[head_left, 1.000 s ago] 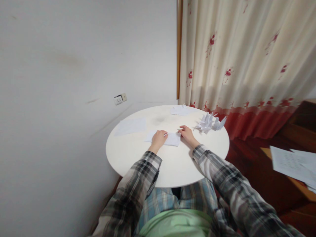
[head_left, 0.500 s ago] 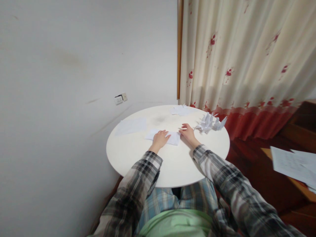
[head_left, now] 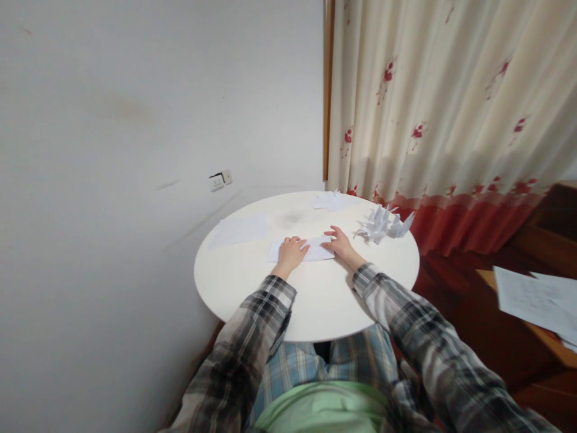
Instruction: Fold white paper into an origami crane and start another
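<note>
A folded white sheet of paper point(head_left: 315, 249) lies near the middle of the round white table point(head_left: 315, 300). My left hand point(head_left: 291, 252) rests on its left part with the fingers lying flat, pressing it down. My right hand point(head_left: 340, 242) lies on its right end, fingers stretched out over the paper's edge. Both sleeves are grey plaid.
Another flat white sheet point(head_left: 238, 230) lies at the table's left. Small paper pieces point(head_left: 331, 200) sit at the far edge. A cluster of folded paper figures point(head_left: 383, 224) stands at the right. A wall is close on the left, a curtain behind, loose papers point(head_left: 534, 300) on wood at right.
The paper under my hands looks narrower and flatter than before. My right hand has shifted from beside it onto its right end; my left hand's fingers have spread flat.
</note>
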The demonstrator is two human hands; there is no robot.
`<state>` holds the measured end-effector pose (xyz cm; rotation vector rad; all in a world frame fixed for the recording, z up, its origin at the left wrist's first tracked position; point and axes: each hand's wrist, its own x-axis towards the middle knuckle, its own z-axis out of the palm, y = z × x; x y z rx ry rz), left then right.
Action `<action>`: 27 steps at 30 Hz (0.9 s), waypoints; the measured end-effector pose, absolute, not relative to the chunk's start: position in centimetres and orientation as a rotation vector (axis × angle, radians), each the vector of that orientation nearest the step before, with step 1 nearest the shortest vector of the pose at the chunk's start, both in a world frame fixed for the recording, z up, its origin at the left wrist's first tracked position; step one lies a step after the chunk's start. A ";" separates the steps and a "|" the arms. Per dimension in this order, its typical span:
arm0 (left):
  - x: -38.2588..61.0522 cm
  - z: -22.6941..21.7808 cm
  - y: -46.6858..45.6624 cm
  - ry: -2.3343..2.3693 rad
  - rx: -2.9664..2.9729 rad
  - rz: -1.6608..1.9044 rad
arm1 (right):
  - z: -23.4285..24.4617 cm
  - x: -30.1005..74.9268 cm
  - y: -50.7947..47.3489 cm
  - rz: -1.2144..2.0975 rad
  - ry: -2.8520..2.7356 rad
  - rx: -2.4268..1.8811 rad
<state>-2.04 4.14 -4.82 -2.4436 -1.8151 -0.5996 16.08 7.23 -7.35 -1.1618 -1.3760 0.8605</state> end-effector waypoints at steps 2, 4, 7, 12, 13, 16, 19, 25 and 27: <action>-2.0 -4.8 4.1 -1.803 -2.461 -0.570 | -7.1 16.2 7.1 0.760 -1.412 -1.180; -1.9 -4.9 4.2 -1.777 -2.487 -0.544 | -6.9 16.3 7.1 0.660 -1.416 -1.208; -1.7 -5.1 4.3 -1.707 -2.566 -0.511 | -6.9 16.5 7.2 0.547 -1.380 -1.274; -1.5 -5.6 4.4 -1.655 -2.667 -0.458 | -7.1 16.8 7.4 0.545 -1.361 -1.445; -1.6 -5.7 4.5 -1.660 -2.673 -0.448 | -7.1 16.8 7.4 0.539 -1.367 -1.455; -1.7 -5.8 4.5 -1.666 -2.681 -0.434 | -7.1 16.7 7.3 0.507 -1.391 -1.432; -1.7 -5.9 4.6 -1.670 -2.679 -0.439 | -6.9 16.4 7.1 0.501 -1.430 -1.392; -1.6 -5.7 4.5 -1.652 -2.673 -0.457 | -6.5 16.2 6.4 0.377 -1.601 -1.374; -1.6 -5.6 4.4 -1.651 -2.670 -0.460 | -6.3 16.1 6.1 0.342 -1.678 -1.357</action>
